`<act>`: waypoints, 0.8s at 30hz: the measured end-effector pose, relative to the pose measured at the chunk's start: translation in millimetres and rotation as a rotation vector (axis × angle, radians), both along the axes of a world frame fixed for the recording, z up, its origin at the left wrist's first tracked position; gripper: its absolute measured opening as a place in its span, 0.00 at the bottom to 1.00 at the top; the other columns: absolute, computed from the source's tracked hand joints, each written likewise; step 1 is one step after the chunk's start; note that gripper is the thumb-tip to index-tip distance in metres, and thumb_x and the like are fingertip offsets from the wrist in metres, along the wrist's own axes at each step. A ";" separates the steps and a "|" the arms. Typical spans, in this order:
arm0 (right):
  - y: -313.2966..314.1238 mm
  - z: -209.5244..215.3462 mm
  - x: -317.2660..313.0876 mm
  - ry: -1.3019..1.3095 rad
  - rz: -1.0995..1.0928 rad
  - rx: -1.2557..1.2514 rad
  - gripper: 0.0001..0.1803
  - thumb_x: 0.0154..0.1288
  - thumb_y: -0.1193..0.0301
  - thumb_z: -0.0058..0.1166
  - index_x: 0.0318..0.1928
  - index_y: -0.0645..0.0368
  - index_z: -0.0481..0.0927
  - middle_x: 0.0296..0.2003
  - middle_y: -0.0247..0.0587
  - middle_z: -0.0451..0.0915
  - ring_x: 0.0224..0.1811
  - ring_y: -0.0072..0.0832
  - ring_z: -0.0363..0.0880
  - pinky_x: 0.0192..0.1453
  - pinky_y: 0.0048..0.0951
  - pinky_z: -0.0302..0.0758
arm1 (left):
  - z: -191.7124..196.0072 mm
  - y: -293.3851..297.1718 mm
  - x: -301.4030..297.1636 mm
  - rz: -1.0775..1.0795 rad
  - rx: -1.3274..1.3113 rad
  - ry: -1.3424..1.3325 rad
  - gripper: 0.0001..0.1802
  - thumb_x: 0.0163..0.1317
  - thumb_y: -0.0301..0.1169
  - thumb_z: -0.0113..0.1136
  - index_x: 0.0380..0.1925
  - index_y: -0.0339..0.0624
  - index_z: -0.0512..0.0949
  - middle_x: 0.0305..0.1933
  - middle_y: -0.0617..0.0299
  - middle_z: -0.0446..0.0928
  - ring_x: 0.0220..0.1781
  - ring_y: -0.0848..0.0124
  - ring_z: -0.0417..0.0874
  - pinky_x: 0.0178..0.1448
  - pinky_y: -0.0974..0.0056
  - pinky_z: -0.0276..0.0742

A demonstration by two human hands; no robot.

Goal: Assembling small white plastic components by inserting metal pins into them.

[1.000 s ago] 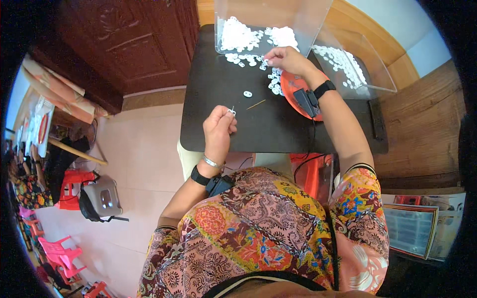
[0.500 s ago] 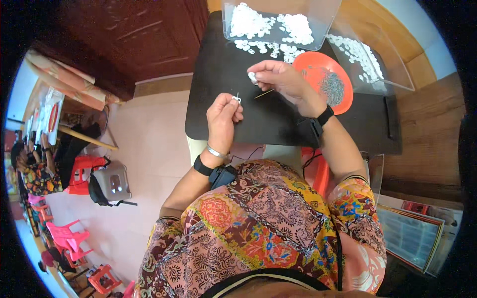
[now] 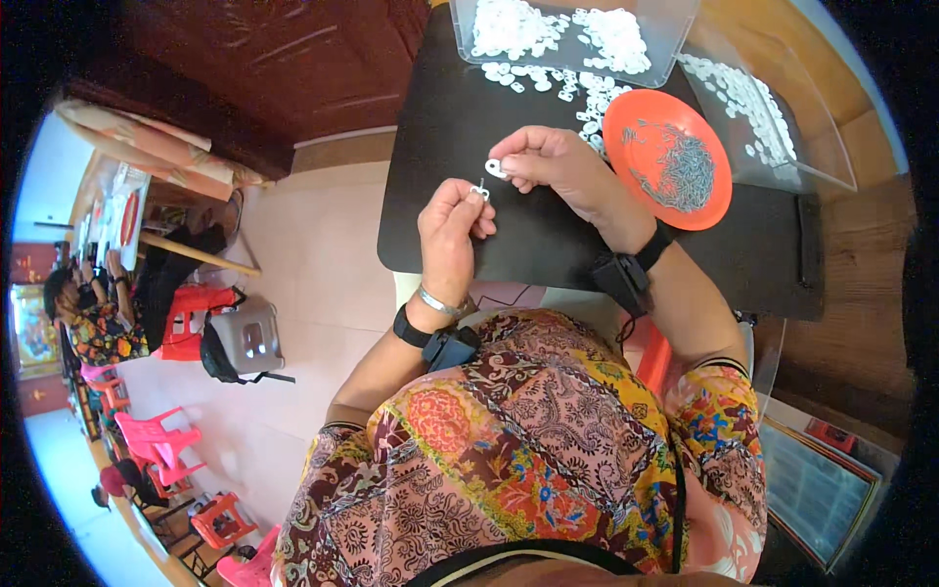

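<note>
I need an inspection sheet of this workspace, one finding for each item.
Surface: dark table, bearing a clear bin and an orange dish.
Parts: white pile in the bin; metal pins in the dish.
Clutter: loose white pieces beside the bin.
Hands: left hand pinches a white part with a thin pin; right hand pinches another white part.
Cables: dark cable below right wrist device.
Surroundings, left: grey case, pink chair, another person.
</note>
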State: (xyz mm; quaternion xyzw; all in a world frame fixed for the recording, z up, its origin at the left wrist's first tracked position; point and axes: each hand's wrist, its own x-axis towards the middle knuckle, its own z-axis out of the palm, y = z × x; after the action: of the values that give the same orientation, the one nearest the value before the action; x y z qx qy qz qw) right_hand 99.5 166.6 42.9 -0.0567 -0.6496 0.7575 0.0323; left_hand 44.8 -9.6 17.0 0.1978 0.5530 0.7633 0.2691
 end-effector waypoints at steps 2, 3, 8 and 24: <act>-3.5 0.9 0.0 0.015 -0.020 0.020 0.12 0.61 0.70 0.57 0.44 0.62 0.79 0.31 0.28 0.78 0.30 0.13 0.73 0.37 0.16 0.71 | 2.8 0.3 1.0 0.002 -0.003 -0.024 0.06 0.64 0.27 0.47 0.28 0.41 0.71 0.24 0.67 0.73 0.23 0.82 0.70 0.29 0.77 0.65; -3.7 -0.1 -0.1 0.016 -0.019 0.016 0.12 0.61 0.70 0.57 0.44 0.62 0.79 0.31 0.28 0.78 0.30 0.13 0.73 0.37 0.16 0.71 | 1.9 0.8 1.1 0.001 -0.003 -0.020 0.06 0.64 0.28 0.48 0.28 0.41 0.71 0.24 0.67 0.73 0.23 0.82 0.70 0.29 0.77 0.65; -6.1 0.8 1.1 0.037 -0.028 0.083 0.11 0.61 0.70 0.58 0.42 0.61 0.80 0.31 0.28 0.79 0.30 0.13 0.73 0.38 0.16 0.71 | 1.7 2.1 1.4 -0.005 -0.012 0.004 0.06 0.65 0.28 0.48 0.28 0.41 0.71 0.24 0.68 0.73 0.23 0.82 0.70 0.29 0.77 0.65; -8.5 2.8 0.5 0.081 -0.060 0.133 0.10 0.61 0.71 0.57 0.40 0.64 0.80 0.33 0.32 0.81 0.34 0.15 0.77 0.39 0.17 0.73 | 1.3 2.3 0.4 0.002 -0.052 0.090 0.07 0.64 0.27 0.48 0.27 0.40 0.72 0.24 0.68 0.72 0.23 0.83 0.69 0.29 0.77 0.63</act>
State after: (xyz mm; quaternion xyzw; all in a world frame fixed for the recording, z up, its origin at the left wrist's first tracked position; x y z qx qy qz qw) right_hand 100.0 158.1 45.7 -0.0434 -0.6947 0.7129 0.0851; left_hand 45.2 -7.3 18.3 0.2240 0.5845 0.7393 0.2483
